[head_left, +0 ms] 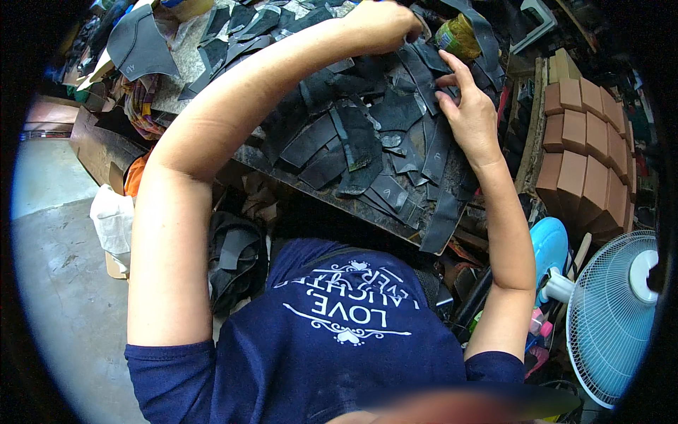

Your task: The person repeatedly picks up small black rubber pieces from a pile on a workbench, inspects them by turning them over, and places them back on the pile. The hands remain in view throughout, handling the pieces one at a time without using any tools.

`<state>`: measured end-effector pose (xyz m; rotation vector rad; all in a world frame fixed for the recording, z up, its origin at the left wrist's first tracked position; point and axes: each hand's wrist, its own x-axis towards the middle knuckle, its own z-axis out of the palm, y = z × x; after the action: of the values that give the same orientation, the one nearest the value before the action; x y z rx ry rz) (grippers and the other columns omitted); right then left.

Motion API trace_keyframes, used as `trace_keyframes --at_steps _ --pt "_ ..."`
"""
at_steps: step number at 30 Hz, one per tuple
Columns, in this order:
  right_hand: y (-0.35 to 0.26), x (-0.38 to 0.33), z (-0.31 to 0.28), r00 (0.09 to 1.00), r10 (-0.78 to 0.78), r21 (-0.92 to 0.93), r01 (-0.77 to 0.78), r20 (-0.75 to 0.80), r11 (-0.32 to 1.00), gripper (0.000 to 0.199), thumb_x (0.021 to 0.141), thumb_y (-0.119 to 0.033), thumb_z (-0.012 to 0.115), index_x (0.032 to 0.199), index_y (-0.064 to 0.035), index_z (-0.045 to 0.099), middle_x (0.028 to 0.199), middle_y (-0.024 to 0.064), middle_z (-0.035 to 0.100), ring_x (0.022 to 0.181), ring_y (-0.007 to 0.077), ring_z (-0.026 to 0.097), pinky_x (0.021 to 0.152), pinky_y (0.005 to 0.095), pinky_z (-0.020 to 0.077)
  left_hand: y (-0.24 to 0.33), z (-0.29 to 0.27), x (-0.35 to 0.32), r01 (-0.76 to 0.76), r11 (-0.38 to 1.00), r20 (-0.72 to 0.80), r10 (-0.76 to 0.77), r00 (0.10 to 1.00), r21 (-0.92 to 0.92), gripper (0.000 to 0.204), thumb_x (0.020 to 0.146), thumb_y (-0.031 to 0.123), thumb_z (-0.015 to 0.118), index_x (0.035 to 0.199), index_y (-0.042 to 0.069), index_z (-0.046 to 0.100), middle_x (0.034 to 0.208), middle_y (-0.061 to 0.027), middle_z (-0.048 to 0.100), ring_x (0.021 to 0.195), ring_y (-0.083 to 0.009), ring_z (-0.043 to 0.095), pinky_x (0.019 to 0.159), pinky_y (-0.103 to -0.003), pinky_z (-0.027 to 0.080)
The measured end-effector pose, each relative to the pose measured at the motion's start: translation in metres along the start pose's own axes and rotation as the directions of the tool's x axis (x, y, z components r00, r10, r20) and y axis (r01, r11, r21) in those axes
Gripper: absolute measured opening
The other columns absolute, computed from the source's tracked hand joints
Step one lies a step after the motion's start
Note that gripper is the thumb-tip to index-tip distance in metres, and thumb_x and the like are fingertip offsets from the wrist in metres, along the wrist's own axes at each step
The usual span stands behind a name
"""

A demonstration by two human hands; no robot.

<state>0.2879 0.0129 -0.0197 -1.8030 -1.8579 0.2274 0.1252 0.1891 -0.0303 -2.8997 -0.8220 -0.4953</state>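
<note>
My left hand [382, 27] reaches across to the far side of the workbench, its fingers curled closed. What it holds, if anything, is hidden by the hand. Just right of it stands a yellow-green jar [458, 37]. My right hand [467, 106] is below the jar, index finger stretched out and thumb apart, at the edge of a dark strip of material [421, 76]; I see nothing gripped in it. Many black, leather-like cut pieces [357, 141] lie overlapping under and between my arms, some with pale chalk-like marks.
The workbench edge [325, 198] runs in front of me. At the upper left lies a larger dark cut piece [141, 44]. Stacked brown boxes [590, 141] stand at the right, above a blue fan [614, 318]. A white cloth bag [111, 220] is on the left.
</note>
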Motion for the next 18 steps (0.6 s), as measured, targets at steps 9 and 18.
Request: trace_keyframes --at_steps 9,18 --pt "0.012 0.014 -0.003 0.957 -0.231 -0.194 0.196 -0.177 0.961 0.065 0.084 -0.009 0.070 0.142 -0.0269 0.047 0.105 0.0035 0.072 0.085 0.0281 0.072 0.072 0.0385 0.0571 0.008 0.004 -0.003 -0.088 0.994 0.196 0.075 0.978 0.058 0.032 0.081 0.016 0.068 0.113 0.021 0.072 0.103 -0.0073 0.074 0.103 -0.0282 0.070 0.084 -0.050 0.053" --pt "0.012 0.020 0.000 0.914 -0.225 -0.011 0.235 -0.339 0.972 0.052 0.085 -0.004 0.069 0.132 -0.0227 0.059 0.091 0.0095 0.070 0.076 0.0253 0.070 0.067 0.0360 0.0557 0.018 -0.007 -0.011 -0.158 0.979 0.208 0.128 0.970 0.132 0.038 0.082 0.017 0.068 0.119 0.023 0.071 0.123 -0.0009 0.066 0.109 -0.0264 0.068 0.086 -0.051 0.052"
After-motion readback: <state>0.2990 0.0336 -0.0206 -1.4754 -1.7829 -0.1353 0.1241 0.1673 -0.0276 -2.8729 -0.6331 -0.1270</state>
